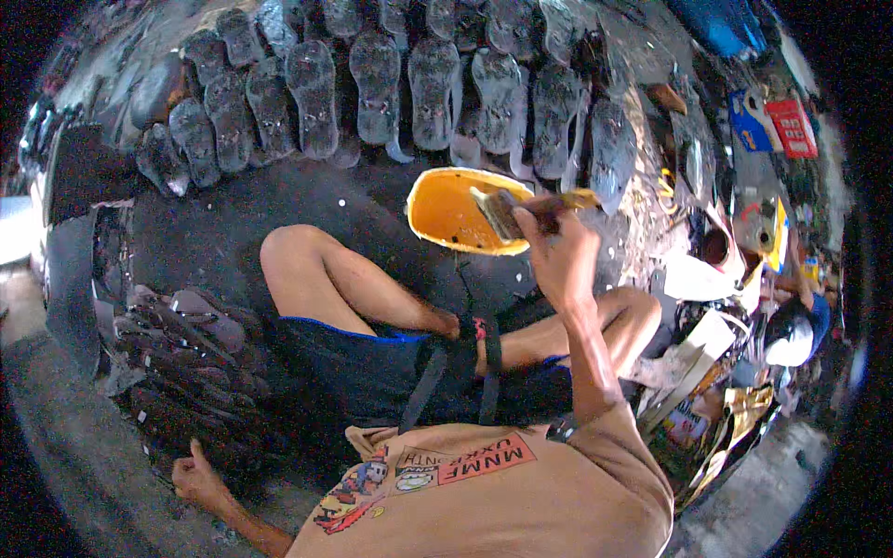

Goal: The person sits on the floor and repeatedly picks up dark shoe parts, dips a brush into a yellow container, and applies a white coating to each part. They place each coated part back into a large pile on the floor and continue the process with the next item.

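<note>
Grasping the brush [502,216] in the right hand [565,249], over the yellow tub [439,212] left of the fingers [528,226], best wipe excess on its rim. Mind the soles [433,98] beyond the fingertips, using open mat [288,193] farther left. Cannot tell whether grasping or released with the left hand [197,478] beside the dark pile [191,349].

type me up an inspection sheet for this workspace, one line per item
Surface: dark flat surface with a small white speck showing.
Work things: brush over an open yellow container; rows of dark sole-shaped pieces beyond.
Clutter: pale strip and mixed scraps at the right; heap of dark pieces at the left.
Hands: right hand grips the brush; left hand is near the heap, its grip unclear.
Cables: nothing seen.
Surroundings: another person and blue-and-red packaging at far right.
</note>
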The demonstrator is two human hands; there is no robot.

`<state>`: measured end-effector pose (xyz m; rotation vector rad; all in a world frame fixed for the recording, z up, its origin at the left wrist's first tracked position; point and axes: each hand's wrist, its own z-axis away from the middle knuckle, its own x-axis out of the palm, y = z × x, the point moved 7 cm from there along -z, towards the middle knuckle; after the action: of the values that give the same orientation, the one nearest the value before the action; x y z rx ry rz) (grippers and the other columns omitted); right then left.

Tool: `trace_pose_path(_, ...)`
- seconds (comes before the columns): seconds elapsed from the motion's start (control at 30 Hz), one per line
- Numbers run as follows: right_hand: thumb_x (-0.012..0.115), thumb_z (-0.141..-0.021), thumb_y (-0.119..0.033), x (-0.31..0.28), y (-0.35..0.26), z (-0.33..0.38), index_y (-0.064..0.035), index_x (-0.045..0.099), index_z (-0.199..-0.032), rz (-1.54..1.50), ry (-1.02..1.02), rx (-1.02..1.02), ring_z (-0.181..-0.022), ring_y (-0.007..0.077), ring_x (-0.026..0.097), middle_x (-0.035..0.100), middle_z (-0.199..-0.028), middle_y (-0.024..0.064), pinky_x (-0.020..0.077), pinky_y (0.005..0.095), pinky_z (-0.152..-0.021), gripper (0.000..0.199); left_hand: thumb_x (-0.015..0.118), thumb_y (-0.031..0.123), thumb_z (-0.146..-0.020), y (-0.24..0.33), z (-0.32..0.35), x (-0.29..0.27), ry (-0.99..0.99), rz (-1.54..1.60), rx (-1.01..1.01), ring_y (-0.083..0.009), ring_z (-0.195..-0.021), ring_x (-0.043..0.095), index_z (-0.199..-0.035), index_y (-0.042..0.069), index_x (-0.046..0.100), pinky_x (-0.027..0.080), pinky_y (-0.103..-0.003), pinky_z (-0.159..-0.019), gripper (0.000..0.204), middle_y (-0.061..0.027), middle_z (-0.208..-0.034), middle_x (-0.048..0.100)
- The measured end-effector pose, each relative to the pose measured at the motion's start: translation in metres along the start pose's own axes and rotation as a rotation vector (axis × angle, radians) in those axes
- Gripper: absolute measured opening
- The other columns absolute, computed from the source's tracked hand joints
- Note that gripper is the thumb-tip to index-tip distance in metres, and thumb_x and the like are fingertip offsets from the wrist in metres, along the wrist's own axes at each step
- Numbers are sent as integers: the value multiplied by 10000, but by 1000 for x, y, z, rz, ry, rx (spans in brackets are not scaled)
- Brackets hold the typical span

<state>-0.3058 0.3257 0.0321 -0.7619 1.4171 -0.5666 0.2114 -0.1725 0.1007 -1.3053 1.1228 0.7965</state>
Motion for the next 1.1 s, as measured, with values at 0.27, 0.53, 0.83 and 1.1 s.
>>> trace_pose_path(0.27, 781, -946, -192, 5, 24, 18, -5, 759, -1003, 79, 196, -127, -798, 169, 719, 774, -930, 116, 568, 336, -758, 197, 762, 437, -923, 17, 1, 6, 218, 361, 74, -315, -709, 690, -1001, 32, 776, 522, -486, -706, 412, -160, -802, 745)
trace_pose_path(0.53, 712, -996, -245, -29, 63, 8, 37, 674, -1076, -241, 261, 70, -754, 113, 613, 703, -811, 83, 523, 320, -701, 295, 773, 368, -937, 4, -20, 20, 434, 512, 135, -290, -745, 659, -916, -30, 700, 511, -418, -737, 405, -140, -805, 710)
trace_pose_path(0.83, 681, -997, -166, -43, 68, 33, 53, 682, -1126, -810, 113, 229, -899, 159, 689, 717, -1061, 87, 585, 333, -801, 254, 747, 41, -826, 261, 137, -59, 71, 875, 885, -373, -1281, 555, -1264, 17, 675, 406, -475, -1136, 444, -173, -1427, 618)
trace_pose_path(1.1, 707, -1003, -200, -55, 35, 4, -8, 651, -1223, -1503, 81, 348, -953, 198, 747, 757, -1123, 108, 618, 337, -823, 297, 634, 136, -957, 333, 160, -56, -601, 1530, 806, -329, -1176, 659, -1306, -47, 665, 488, -381, -1054, 395, -192, -1343, 671)
